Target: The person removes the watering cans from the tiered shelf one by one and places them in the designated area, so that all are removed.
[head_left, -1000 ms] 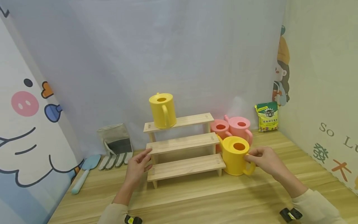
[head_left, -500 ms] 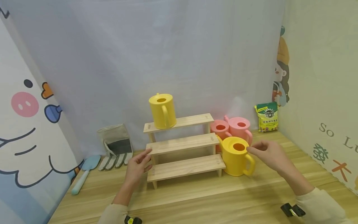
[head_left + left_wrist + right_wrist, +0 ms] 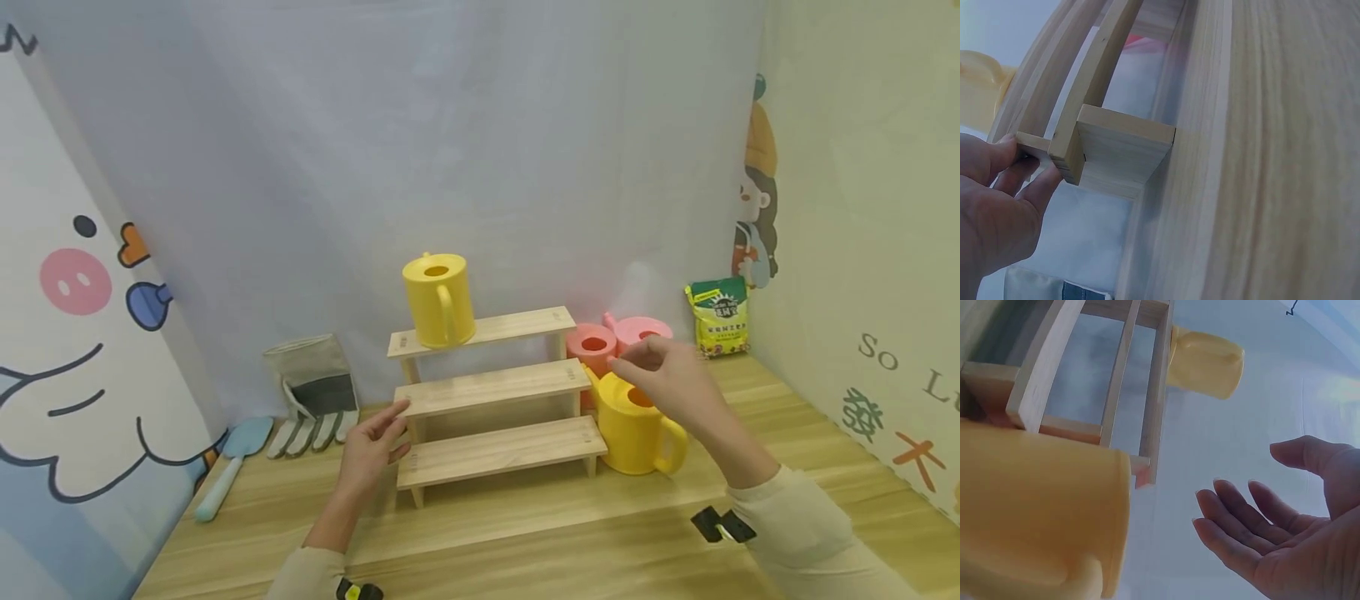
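A three-tier wooden step shelf [image 3: 495,385] stands on the table. My left hand [image 3: 367,450] grips the left end of its middle board, with thumb and fingers around the board end in the left wrist view. One yellow watering can [image 3: 427,310] sits upright at the left of the top board. A second yellow watering can [image 3: 626,442] stands on the table against the shelf's right side. Over its rim hovers my right hand [image 3: 675,387], fingers parted and holding nothing; the right wrist view shows a gap between hand and can.
Behind the front can stand a coral watering can [image 3: 581,340] and a pink one [image 3: 637,327], partly hidden. A green and yellow packet [image 3: 720,321] leans at the back right. Left of the shelf lie a work glove [image 3: 318,379] and a pale blue trowel [image 3: 238,454].
My right hand has let go of the front yellow can's handle, risen, and moved left over the can. The left hand keeps its place on the shelf.
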A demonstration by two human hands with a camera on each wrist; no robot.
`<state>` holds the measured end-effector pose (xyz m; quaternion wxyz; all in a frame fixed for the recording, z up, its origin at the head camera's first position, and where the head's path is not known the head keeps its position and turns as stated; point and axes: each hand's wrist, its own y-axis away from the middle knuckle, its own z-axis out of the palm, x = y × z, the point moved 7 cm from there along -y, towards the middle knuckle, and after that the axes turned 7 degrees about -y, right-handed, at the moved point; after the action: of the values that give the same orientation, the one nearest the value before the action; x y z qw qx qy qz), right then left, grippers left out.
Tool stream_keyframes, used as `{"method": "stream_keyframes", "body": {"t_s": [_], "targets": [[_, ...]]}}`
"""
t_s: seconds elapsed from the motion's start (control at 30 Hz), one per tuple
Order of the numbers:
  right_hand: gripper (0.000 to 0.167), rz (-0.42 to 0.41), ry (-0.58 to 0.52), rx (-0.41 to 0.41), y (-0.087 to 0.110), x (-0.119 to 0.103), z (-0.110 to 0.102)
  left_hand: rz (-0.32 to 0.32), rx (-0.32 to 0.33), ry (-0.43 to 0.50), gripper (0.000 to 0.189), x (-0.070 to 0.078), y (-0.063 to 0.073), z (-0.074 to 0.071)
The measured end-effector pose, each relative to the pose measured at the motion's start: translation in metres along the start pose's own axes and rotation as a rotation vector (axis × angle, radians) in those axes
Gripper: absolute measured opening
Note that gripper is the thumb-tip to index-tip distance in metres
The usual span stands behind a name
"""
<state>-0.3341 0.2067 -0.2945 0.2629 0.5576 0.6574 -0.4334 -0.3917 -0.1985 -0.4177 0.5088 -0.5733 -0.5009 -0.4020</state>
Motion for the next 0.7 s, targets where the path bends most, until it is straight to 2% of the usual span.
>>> {"method": "stream_keyframes", "body": {"t_s": [0.33, 0.47, 0.6, 0.7], "targets": [[0.025, -0.156, -0.013, -0.004, -0.028, -0.038, 0.039, -0.003, -0.004, 0.003, 0.039, 0.000, 0.002, 0.001], [0.024, -0.207, -0.048, -0.010, -0.039, -0.054, 0.056, -0.003, -0.006, 0.011, 0.039, 0.000, 0.001, 0.001], [0.023, -0.246, -0.124, -0.019, -0.049, -0.070, 0.072, 0.000, -0.004, 0.005, 0.039, 0.000, 0.000, 0.001], [0.023, -0.242, -0.188, -0.020, -0.058, -0.078, 0.084, 0.001, -0.005, 0.001, 0.039, 0.000, 0.000, 0.001]]}}
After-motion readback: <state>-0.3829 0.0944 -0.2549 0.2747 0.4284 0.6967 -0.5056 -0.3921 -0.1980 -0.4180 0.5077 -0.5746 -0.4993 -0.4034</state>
